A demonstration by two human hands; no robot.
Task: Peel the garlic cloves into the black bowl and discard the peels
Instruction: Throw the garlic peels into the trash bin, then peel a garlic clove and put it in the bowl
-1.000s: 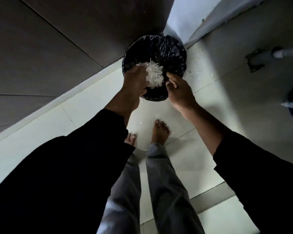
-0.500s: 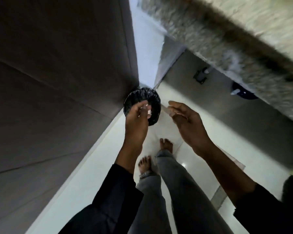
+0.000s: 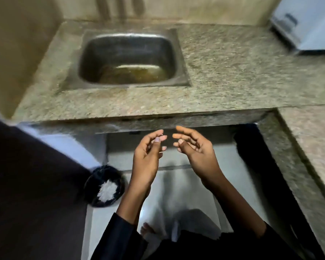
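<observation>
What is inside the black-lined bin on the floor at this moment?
The bin holds a heap of white garlic peels lying on its black liner. Whatever lies beneath the heap is covered, and the bin's left side is cut off by a dark panel.

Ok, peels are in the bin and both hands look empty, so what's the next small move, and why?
Probably raise both hands over the sink to rinse. The left hand and right hand hold nothing, fingers loose, just below the counter edge, and the peels already lie in the bin.
</observation>
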